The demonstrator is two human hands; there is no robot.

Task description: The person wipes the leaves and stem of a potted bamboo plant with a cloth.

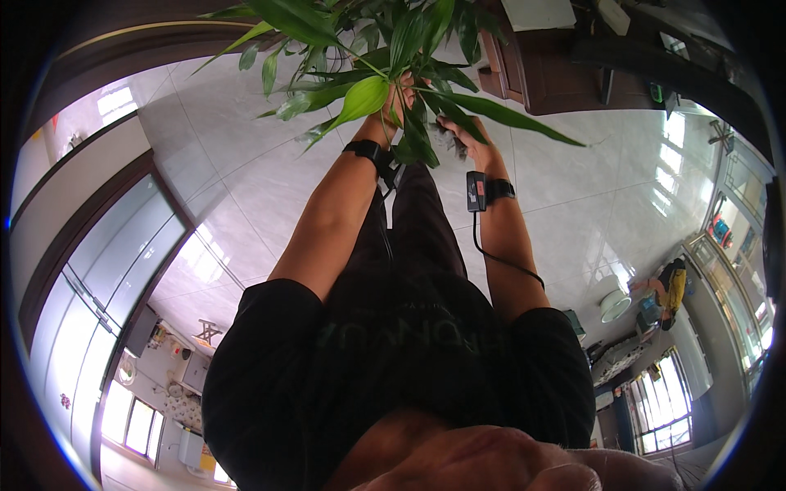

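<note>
A potted-type plant with long green leaves (362,101) fills the top middle of the view; its pot is not in sight. Among the leaves is my left hand (402,101), partly covered by them, so whether its fingers grip a leaf or stem is unclear. My right hand (476,138) is just right of the foliage, holding a crumpled grey cloth (453,142) between thumb and fingers. Black straps circle both wrists, and the right one carries a small black box (476,191) with a cable.
Dark wooden furniture (552,80) with drawers stands at upper right, a white flat item (539,13) on top. Glossy pale floor tiles (571,166) surround my legs. Sliding glass doors (116,264) are at left. A person (669,291) is far right near a round basin (614,305).
</note>
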